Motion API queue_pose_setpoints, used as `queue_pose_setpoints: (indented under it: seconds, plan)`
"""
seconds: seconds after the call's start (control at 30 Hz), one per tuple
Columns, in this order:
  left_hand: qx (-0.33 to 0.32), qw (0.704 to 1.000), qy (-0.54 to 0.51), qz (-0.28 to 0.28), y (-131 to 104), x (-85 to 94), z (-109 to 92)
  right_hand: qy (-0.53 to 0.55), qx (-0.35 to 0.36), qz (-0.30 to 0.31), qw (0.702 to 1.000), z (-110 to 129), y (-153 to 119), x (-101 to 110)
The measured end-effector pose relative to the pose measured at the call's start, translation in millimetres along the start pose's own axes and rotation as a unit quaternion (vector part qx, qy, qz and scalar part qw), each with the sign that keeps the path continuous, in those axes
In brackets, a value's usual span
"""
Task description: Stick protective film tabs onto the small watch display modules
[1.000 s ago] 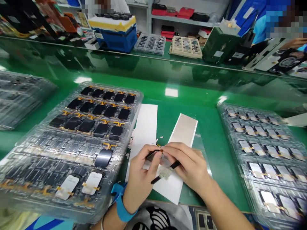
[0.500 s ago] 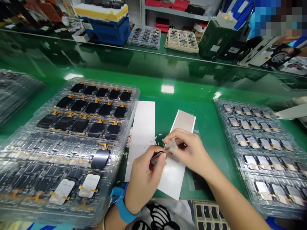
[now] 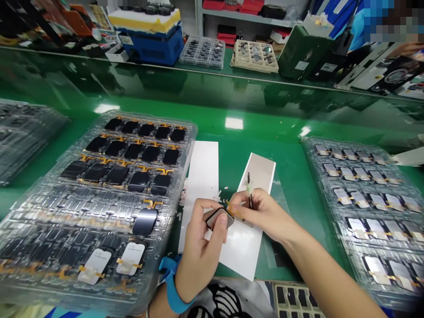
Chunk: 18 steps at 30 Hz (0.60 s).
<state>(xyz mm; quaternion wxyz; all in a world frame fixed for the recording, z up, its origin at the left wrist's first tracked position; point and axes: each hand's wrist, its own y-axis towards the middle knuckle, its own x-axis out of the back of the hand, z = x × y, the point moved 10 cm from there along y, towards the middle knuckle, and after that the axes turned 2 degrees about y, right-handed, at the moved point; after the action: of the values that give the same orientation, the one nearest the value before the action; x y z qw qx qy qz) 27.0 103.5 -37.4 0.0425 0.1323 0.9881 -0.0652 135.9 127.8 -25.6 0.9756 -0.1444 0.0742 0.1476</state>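
My left hand [image 3: 202, 238] pinches a small watch display module [image 3: 216, 219], its grey back turned up and its black edge showing. An orange flex cable [image 3: 234, 210] sticks out from the module's right side. The thumb and fingertips of my right hand [image 3: 261, 212] are closed on that cable. Dark, thin tweezers [image 3: 249, 187] with a clear and greenish wrap stand up out of the same hand. Under both hands lie a white strip [image 3: 205, 165] and a second strip with a grey-beige face [image 3: 258, 167].
A clear tray [image 3: 194, 132] of black display modules stands left, and another tray [image 3: 306, 143] of silver-backed modules right. Small paper scraps [image 3: 183, 194] lie beside the white strip. A beige tray [image 3: 275, 300] sits at the table's near edge. Behind, a shelf holds a blue box [image 3: 152, 44].
The module in my left hand has tilted so its grey back shows. My right hand has turned; the tweezers now point up and the pale film seen at its fingers no longer shows.
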Motion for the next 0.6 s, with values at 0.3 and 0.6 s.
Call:
queue_pose_setpoints:
  seconds: [0.3, 0.6]
  plan:
    - [-0.043, 0.997, 0.067, 0.007, 1.8, -4.1, -10.2, -0.010, -0.014, -0.034, 0.999, -10.8, -5.5, 10.1]
    - [0.022, 0.998, 0.042, 0.037, -2.8, -7.0, 5.9, -0.034, 0.028, -0.079, 0.996, -2.3, -9.0, 10.2]
